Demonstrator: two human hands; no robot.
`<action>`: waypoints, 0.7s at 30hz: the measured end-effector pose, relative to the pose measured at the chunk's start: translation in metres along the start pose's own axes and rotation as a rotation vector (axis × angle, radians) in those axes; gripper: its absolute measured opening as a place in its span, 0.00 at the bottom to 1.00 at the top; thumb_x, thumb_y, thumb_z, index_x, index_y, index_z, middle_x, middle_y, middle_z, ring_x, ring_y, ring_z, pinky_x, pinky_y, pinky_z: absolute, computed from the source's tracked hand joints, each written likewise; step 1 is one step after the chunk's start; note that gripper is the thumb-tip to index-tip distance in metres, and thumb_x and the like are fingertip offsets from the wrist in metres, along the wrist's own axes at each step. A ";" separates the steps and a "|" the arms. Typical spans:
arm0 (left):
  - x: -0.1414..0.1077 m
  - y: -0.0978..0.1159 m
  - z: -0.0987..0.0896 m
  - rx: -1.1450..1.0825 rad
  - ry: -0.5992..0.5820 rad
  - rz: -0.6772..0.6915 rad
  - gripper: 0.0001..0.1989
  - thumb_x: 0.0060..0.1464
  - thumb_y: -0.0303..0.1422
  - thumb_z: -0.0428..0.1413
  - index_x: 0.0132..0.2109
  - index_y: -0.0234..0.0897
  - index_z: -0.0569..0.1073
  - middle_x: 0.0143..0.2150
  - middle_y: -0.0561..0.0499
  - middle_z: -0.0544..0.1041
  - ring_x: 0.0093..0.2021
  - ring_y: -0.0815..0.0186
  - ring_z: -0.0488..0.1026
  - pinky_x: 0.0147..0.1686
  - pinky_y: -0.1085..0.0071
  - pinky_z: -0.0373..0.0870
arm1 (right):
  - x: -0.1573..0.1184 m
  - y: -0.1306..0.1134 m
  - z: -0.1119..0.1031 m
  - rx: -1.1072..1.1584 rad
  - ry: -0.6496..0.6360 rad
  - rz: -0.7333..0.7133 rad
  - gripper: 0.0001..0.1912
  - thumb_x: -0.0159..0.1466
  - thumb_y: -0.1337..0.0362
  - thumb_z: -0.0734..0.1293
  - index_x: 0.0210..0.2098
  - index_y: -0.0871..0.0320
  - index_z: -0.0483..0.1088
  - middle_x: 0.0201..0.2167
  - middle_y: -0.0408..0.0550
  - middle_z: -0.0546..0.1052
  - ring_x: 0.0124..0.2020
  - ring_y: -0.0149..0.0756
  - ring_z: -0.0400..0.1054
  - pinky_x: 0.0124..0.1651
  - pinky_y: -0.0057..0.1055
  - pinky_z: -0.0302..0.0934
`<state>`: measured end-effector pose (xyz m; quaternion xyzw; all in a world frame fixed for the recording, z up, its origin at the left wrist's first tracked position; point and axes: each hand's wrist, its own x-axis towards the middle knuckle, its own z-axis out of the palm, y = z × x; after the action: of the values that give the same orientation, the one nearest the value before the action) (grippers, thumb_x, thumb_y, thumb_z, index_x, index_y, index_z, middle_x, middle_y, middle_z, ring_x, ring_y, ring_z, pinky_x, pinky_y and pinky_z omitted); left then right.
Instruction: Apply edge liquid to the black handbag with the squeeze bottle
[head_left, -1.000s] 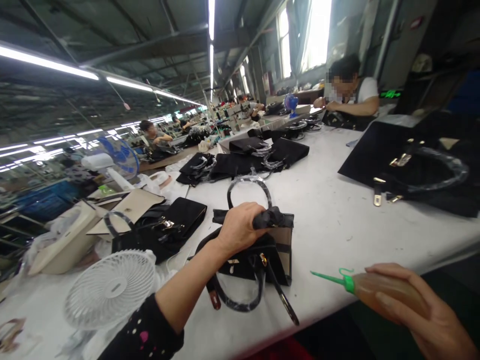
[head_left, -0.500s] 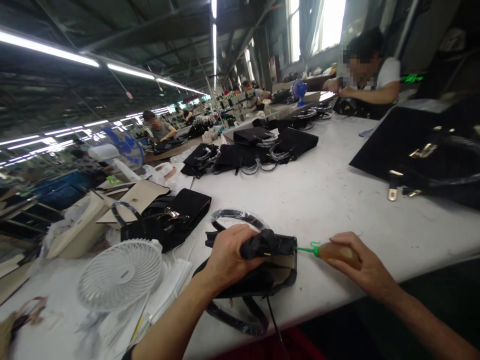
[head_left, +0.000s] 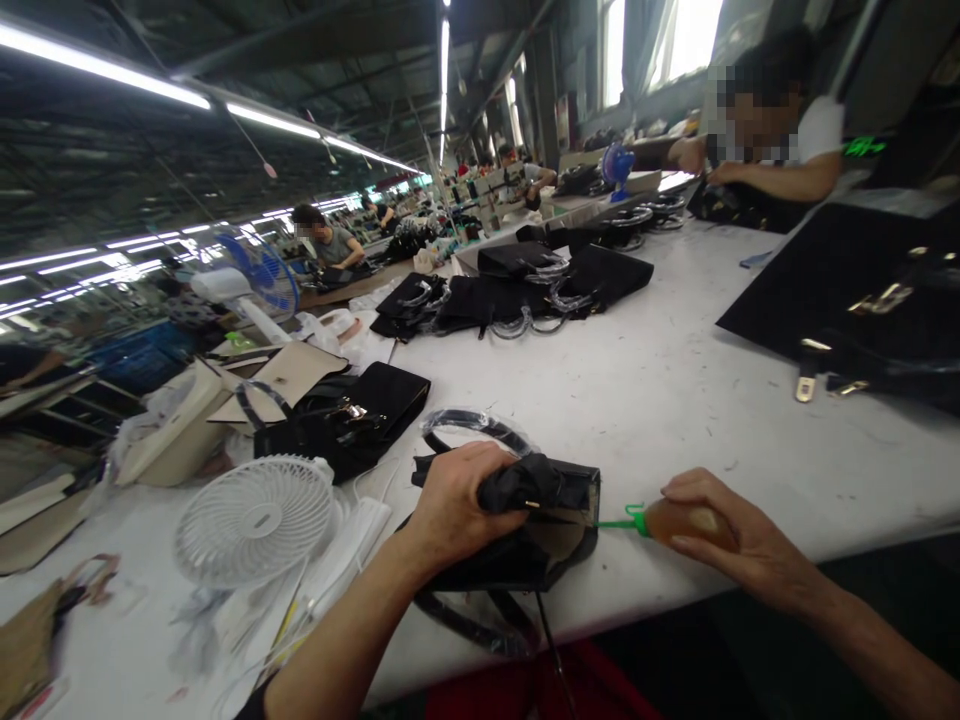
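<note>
Left hand point(head_left: 457, 505) clenched over folded top of black handbag point(head_left: 525, 535), pressing it down at near table point(head_left: 660, 400) edge. Right hand point(head_left: 739, 545) wrapped around amber squeeze bottle point(head_left: 686, 522), green nozzle point(head_left: 619, 523) touching bag's open right end. Step judged: gluing the side seam. Next move likely calls for steady squeeze, nozzle kept along the edge, bag held firm. Bag mouth gaping slightly, tan lining visible, contents not discernible. White fan point(head_left: 255, 520) just left. More black bags point(head_left: 517, 290) lying flat far across, handles wrapped.
</note>
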<state>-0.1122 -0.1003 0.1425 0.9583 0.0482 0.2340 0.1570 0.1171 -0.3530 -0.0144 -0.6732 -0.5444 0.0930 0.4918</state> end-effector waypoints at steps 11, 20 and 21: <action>0.004 0.005 -0.003 0.063 -0.007 0.046 0.24 0.36 0.36 0.77 0.38 0.35 0.75 0.32 0.52 0.80 0.31 0.63 0.76 0.32 0.70 0.70 | 0.005 0.008 0.008 0.012 0.015 -0.013 0.17 0.67 0.56 0.70 0.52 0.46 0.66 0.49 0.46 0.71 0.50 0.38 0.71 0.52 0.34 0.69; -0.003 0.010 -0.010 0.112 0.014 0.112 0.11 0.47 0.30 0.67 0.38 0.35 0.75 0.31 0.51 0.79 0.30 0.62 0.77 0.30 0.68 0.70 | -0.004 -0.004 0.004 0.043 -0.024 0.013 0.16 0.67 0.57 0.70 0.53 0.46 0.66 0.49 0.46 0.71 0.50 0.37 0.71 0.50 0.32 0.70; -0.005 0.011 -0.011 0.111 0.028 0.124 0.09 0.51 0.33 0.65 0.38 0.35 0.75 0.31 0.51 0.80 0.30 0.62 0.77 0.30 0.68 0.70 | -0.005 -0.006 0.004 0.048 -0.027 0.013 0.16 0.67 0.57 0.70 0.53 0.46 0.66 0.50 0.47 0.71 0.50 0.37 0.71 0.50 0.32 0.70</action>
<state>-0.1214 -0.1085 0.1534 0.9632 0.0038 0.2538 0.0883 0.1083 -0.3557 -0.0140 -0.6635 -0.5443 0.1182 0.4995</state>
